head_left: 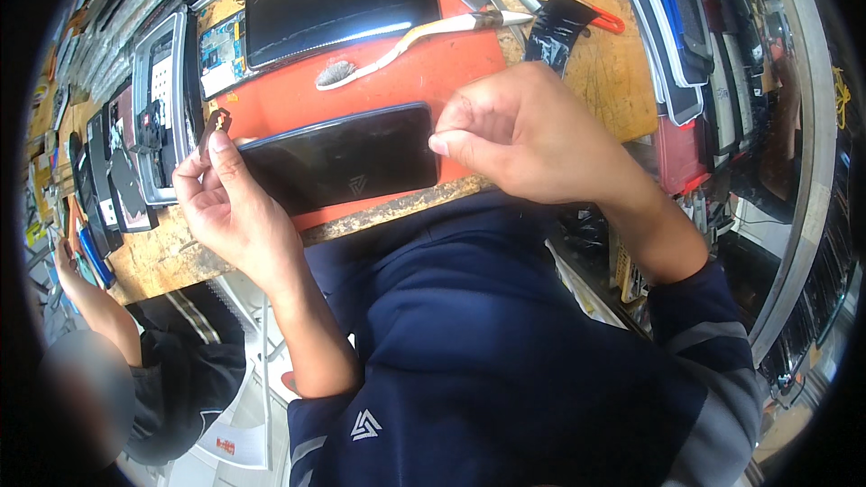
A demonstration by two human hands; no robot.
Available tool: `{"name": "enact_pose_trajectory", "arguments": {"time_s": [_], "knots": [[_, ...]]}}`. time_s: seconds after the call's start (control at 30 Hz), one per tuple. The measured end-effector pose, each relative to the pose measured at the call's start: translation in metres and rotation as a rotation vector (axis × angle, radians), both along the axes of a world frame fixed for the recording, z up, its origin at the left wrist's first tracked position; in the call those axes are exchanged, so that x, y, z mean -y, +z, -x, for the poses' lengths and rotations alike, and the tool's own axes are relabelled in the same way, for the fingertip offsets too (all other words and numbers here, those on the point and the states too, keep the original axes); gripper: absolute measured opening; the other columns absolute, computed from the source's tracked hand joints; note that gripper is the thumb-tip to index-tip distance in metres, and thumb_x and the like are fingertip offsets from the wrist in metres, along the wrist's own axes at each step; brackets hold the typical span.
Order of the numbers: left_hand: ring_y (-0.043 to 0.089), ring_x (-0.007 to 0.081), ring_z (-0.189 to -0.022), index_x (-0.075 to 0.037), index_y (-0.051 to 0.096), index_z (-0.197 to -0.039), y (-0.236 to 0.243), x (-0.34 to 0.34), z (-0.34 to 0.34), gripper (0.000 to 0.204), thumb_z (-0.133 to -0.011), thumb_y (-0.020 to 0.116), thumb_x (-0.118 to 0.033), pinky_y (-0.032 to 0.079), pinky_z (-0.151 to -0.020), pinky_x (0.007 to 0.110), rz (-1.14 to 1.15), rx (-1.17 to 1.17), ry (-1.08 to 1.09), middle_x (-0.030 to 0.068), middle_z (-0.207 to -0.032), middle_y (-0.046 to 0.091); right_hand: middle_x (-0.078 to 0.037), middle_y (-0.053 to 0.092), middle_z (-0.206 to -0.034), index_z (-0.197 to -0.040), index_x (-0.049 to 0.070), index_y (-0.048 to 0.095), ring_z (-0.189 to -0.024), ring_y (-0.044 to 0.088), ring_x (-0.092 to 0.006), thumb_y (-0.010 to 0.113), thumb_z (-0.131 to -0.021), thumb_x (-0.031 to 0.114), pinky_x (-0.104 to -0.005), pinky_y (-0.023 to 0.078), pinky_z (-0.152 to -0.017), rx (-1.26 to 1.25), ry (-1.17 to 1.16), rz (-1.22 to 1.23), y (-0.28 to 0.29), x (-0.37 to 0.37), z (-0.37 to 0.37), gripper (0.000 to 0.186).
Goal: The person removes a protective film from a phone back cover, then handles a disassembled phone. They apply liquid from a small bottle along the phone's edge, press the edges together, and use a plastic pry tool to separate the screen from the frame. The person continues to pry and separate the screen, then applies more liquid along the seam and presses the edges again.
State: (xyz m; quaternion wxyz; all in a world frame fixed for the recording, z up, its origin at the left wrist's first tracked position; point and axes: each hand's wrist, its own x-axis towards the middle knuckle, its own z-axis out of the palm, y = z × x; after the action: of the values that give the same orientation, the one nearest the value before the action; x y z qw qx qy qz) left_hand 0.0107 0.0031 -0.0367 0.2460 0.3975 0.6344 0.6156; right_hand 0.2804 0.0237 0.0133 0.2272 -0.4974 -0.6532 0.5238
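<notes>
A dark smartphone [334, 162] with a blue edge lies screen up on an orange mat [487, 59], close to the bench's front edge. At its left end, my left hand [225, 203] pinches a thin razor blade [215, 129] between thumb and fingers. That blade stands upright, and a slot shows in its middle. My right hand [514, 131] is closed at the phone's right end, thumb tip against its edge and fingers curled. Whatever sits in that pinch, if anything, is too small to make out.
Behind the phone lie a white-handled brush [397, 52] and a black tablet [343, 9]. A circuit board [223, 50] is left of the tablet. Red-handled pliers [606, 20] lie far right. Device frames [663, 45] stack at right. Another person's arm [99, 302] reaches in at left.
</notes>
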Motion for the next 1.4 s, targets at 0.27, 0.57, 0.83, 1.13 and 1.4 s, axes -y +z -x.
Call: {"name": "enact_pose_trajectory", "arguments": {"time_s": [0.27,0.57,0.83,1.13,1.4], "knots": [[0.063,0.0052,-0.090,-0.004,0.058,-0.110,0.000,-0.001,-0.002,0.015,-0.111,0.068,-0.015,0.046,-0.079,0.020,0.010,-0.054,-0.002,0.0062,-0.099,0.073,-0.007,0.070,-0.068,-0.090,0.000,0.079,-0.062,0.065,-0.0112,0.081,-0.091,0.014,-0.0312,0.050,-0.060,-0.141,-0.011,0.037,-0.004,-0.011,-0.005,0.014],[0.062,0.0047,-0.086,-0.004,0.059,-0.111,-0.002,0.000,0.003,0.014,-0.111,0.068,-0.015,0.046,-0.077,0.020,0.007,-0.023,-0.030,0.0045,-0.098,0.072,-0.008,0.071,-0.071,-0.089,0.000,0.079,-0.064,0.066,-0.0147,0.078,-0.092,0.013,-0.0327,0.052,-0.064,0.049,0.060,-0.038,0.002,-0.012,-0.005,0.013],[0.065,0.0104,-0.087,-0.003,0.057,-0.116,-0.001,-0.001,0.010,0.012,-0.113,0.062,-0.013,0.051,-0.078,0.025,-0.183,0.018,-0.047,0.0086,-0.098,0.069,-0.006,0.077,-0.086,-0.100,0.000,0.079,-0.075,0.069,-0.0103,0.078,-0.093,0.004,-0.0285,0.053,-0.069,-0.038,0.012,0.020,0.009,-0.011,-0.007,0.009],[0.070,0.0321,-0.106,-0.006,0.049,-0.119,0.002,0.041,0.036,0.019,-0.114,0.058,-0.022,0.045,-0.113,0.056,-0.372,-0.104,-0.479,0.0167,-0.094,0.073,-0.006,0.073,-0.097,-0.099,0.005,0.078,-0.085,0.071,-0.0229,0.078,-0.077,0.005,-0.0357,0.049,-0.070,0.128,0.059,-1.134,-0.025,0.016,-0.005,0.022],[0.071,0.0328,-0.114,0.001,0.056,-0.112,-0.009,0.088,0.032,0.016,-0.110,0.064,-0.013,0.048,-0.114,0.052,0.006,-0.331,-0.378,0.0211,-0.105,0.075,-0.005,0.073,-0.105,-0.101,0.006,0.077,-0.095,0.070,-0.0216,0.079,-0.079,0.011,-0.0361,0.050,-0.083,0.295,-0.023,-1.090,-0.047,0.048,-0.016,0.022]]}}
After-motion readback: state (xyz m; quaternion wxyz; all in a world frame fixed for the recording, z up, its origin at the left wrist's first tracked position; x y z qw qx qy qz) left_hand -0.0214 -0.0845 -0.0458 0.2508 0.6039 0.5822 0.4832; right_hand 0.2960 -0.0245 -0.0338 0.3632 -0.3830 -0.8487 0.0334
